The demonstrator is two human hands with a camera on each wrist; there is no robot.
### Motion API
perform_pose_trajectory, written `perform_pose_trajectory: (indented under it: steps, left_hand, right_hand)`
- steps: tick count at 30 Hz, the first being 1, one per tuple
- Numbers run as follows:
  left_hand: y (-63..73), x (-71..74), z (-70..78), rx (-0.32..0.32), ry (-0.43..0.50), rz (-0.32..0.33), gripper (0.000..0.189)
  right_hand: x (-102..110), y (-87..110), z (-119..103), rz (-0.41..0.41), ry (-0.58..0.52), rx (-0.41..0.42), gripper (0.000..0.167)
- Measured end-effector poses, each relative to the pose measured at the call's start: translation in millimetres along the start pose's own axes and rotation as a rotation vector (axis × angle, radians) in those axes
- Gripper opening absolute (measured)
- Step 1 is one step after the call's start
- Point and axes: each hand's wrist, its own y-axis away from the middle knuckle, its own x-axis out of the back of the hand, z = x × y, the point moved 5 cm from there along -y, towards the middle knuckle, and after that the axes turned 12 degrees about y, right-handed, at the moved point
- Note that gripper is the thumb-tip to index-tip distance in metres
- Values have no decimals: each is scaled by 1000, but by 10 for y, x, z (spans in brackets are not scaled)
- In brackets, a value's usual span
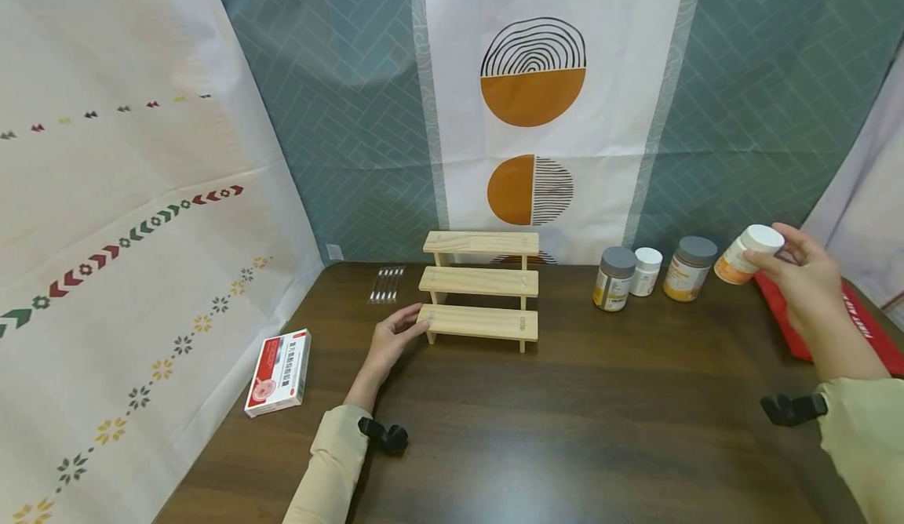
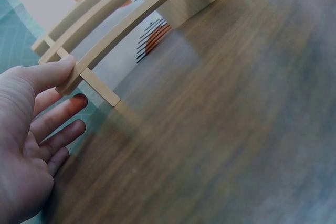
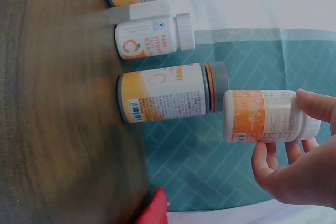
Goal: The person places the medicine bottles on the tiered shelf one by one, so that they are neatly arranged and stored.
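A three-step wooden display rack (image 1: 480,322) stands at the back middle of the table. My left hand (image 1: 387,343) pinches the left end of its lowest step between thumb and index finger; in the left wrist view the other fingers are held off the wood. On the right, my right hand (image 1: 805,273) grips a white and orange pill bottle (image 3: 260,116) near its white cap, tilted and lifted off the table. Just left of it stand a larger grey-capped bottle (image 1: 687,271), a small white bottle (image 1: 646,273) and another grey-capped bottle (image 1: 613,281).
A red first aid pouch (image 1: 862,320) lies at the right edge, partly behind my right arm. Cotton swabs in a clear packet (image 1: 386,285) lie left of the rack. A red and white medicine box (image 1: 278,372) rests near the left edge. Fabric hangs behind the table (image 1: 565,430).
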Motion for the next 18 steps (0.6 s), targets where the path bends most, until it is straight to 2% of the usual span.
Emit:
perform_pose_trajectory:
  steps: [4, 6, 12, 18]
  left_hand:
    - [7, 14, 9, 22, 15, -3, 46]
    - [29, 5, 57, 29, 23, -13, 46]
    - [146, -43, 286, 28, 1, -47, 48]
    - [160, -47, 300, 44, 10, -44, 47]
  right_hand:
    - [-65, -17, -68, -10, -12, 29, 45]
    - [-86, -18, -97, -6, -15, 30, 45]
    - [-153, -15, -174, 4, 80, 4, 48]
    - [-299, -37, -266, -28, 106, 38, 46]
